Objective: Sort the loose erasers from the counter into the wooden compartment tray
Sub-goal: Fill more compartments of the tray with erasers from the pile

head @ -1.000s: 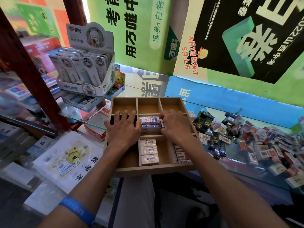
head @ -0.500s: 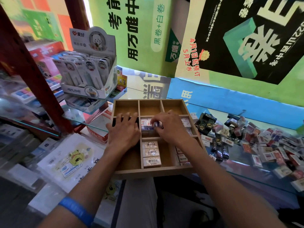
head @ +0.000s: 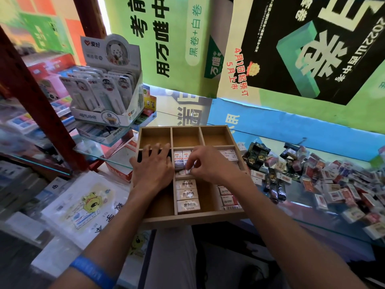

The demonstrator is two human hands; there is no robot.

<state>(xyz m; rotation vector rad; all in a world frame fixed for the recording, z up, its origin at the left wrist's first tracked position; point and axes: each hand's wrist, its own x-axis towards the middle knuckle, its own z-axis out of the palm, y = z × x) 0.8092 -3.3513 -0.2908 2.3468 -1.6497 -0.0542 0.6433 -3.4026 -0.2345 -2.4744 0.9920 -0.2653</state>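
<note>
The wooden compartment tray (head: 188, 219) sits at the counter's near edge, three compartments wide. My left hand (head: 153, 165) rests flat over the middle-left compartment with fingers spread. My right hand (head: 208, 163) reaches into the centre compartment and pinches a small white and purple eraser (head: 185, 171) among several like it. Three white erasers (head: 187, 195) lie stacked in the near centre compartment. Red and white erasers (head: 228, 199) fill the near right one. The far row is empty. A heap of loose erasers (head: 325, 180) covers the glass counter to the right.
Dark wrapped packets (head: 258, 156) lie just right of the tray. A display box of carded stationery (head: 108, 97) stands on a glass shelf at the left. Plastic-wrapped notebooks (head: 83, 205) lie below it. Posters cover the back wall.
My right hand has shifted left from the tray's right side to the centre compartment and now pinches an eraser there. My left hand has stayed on the middle-left compartment.
</note>
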